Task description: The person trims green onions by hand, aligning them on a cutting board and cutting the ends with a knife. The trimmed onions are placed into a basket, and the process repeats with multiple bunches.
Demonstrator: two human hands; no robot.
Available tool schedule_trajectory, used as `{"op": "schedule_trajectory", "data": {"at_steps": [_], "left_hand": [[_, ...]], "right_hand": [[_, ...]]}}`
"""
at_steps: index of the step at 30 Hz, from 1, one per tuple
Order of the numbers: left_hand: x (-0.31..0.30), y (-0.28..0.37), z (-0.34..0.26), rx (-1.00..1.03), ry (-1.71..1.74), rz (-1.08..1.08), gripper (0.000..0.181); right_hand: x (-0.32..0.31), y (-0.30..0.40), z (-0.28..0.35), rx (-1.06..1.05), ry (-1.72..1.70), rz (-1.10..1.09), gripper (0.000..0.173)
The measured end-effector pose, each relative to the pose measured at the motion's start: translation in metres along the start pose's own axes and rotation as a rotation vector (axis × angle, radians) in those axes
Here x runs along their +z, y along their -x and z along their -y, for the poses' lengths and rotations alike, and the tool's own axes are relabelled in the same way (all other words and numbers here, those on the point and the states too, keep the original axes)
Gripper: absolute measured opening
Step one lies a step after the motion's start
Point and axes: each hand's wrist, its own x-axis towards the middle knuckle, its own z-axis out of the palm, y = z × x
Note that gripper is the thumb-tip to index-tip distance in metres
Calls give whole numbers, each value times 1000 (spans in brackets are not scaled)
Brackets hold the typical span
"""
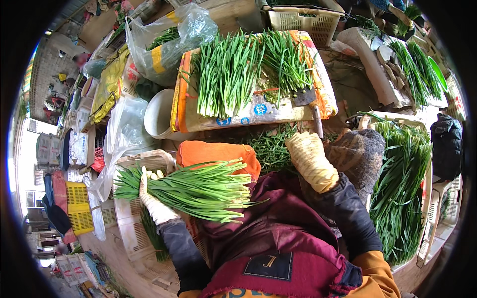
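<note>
My left hand (149, 186), in a pale glove, grips a thick bundle of long green stalks (201, 186), which look like garlic chives. The bundle lies sideways across my lap, its cut pale ends to the right. My right hand (307, 154), in a yellowish glove, hangs below the front edge of a sack-covered board (231, 124); its fingers point away from me and are hard to make out. On the board, a wide pile of chives (229, 74) lies left of a smaller pile (287, 59). A broad blade (303, 97) with a wooden handle (317, 121) rests at the board's right front.
A plastic crate (427, 223) heaped with chives stands at right. Left are another crate (130, 223), a white bucket (149, 115) and clear plastic bags (126, 119). Loose green leaves (272, 149) lie beneath the board. At the upper right, a person's hand (406, 20) is near more greens.
</note>
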Motion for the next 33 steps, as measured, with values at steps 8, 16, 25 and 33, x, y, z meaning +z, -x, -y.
{"op": "schedule_trajectory", "data": {"at_steps": [8, 16, 25, 33], "left_hand": [[10, 6, 3, 56, -13, 13, 33], [2, 11, 10, 12, 56, 67, 43], [-13, -1, 15, -44, 69, 90, 44], [-16, -30, 35, -128, 34, 174, 45]], "right_hand": [[-38, -27, 52, -363, -892, -146, 31], [-15, -29, 79, 34, -1684, 10, 9], [-6, -18, 18, 288, -1973, 66, 33], [-51, -28, 35, -437, -510, -256, 28]]}}
